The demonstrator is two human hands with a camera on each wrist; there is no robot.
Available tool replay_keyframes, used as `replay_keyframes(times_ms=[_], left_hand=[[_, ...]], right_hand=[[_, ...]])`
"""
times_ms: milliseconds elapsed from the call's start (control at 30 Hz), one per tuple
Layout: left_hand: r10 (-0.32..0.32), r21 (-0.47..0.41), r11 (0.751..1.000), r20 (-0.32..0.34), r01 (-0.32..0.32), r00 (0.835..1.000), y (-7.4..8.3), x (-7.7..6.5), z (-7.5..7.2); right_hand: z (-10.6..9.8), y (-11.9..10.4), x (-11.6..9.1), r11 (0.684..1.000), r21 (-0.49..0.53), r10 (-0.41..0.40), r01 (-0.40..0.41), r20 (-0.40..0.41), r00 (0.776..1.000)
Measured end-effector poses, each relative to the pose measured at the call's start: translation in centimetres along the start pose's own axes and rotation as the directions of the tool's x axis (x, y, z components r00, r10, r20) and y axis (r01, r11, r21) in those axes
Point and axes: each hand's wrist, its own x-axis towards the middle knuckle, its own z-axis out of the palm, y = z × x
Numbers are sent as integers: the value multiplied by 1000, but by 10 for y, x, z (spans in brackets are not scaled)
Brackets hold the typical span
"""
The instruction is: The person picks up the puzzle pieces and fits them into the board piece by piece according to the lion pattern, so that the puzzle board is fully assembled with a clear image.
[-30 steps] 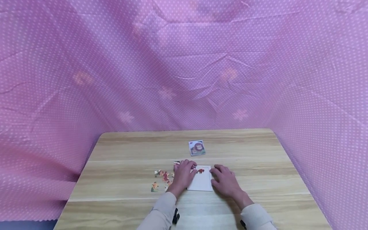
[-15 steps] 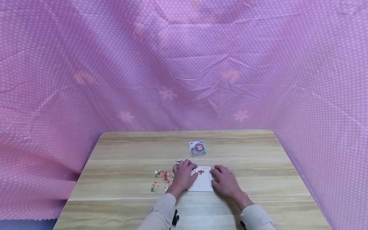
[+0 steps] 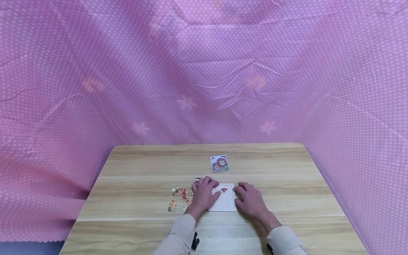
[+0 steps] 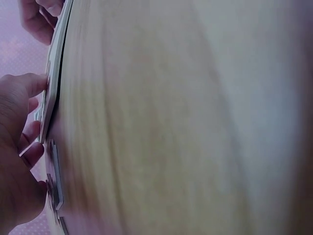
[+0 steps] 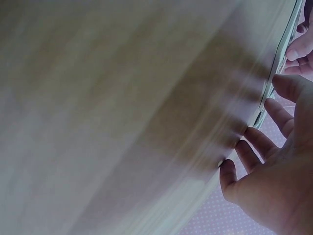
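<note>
A white puzzle board (image 3: 223, 204) lies on the table between both hands. Toward its far edge is a small red puzzle piece (image 3: 224, 190), with thin outlines beside it. My left hand (image 3: 203, 194) rests over the board's left side, its thumb near the red piece and its other fingers spread along the far left edge. In the left wrist view, the left thumb (image 4: 36, 83) touches the board's top side. My right hand (image 3: 250, 200) has its fingertips at the board's right edge, fingers spread and slightly bent. The left hand covers part of the board.
Several loose puzzle pieces (image 3: 184, 194) lie left of the left hand, one (image 3: 172, 205) nearer the front. Another dark-edged piece (image 3: 196, 180) shows behind the left fingers. A lion picture card (image 3: 219, 163) lies farther back. Pink dotted cloth (image 3: 204, 106) surrounds the wooden table (image 3: 271, 159).
The left thumb has shifted slightly to the right beside the red piece, and outlines on the board now show to its left. The right hand stays in place.
</note>
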Motion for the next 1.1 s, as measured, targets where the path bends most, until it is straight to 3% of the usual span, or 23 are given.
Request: replay_keyframes(times_ms=[600, 733, 1100], left_hand=[[-8, -44, 999, -34, 6, 999, -1, -2, -1], [-13, -74, 997, -49, 10, 999, -11, -1, -9], [-127, -104, 988, -77, 118, 989, -55, 6, -36]], right_hand=[[-1, -1, 1, 1000, -18, 10, -10, 7, 1000], [0, -3, 3, 1000, -12, 22, -22, 17, 1000], [-2, -10, 8, 998, 27, 54, -55, 17, 998]])
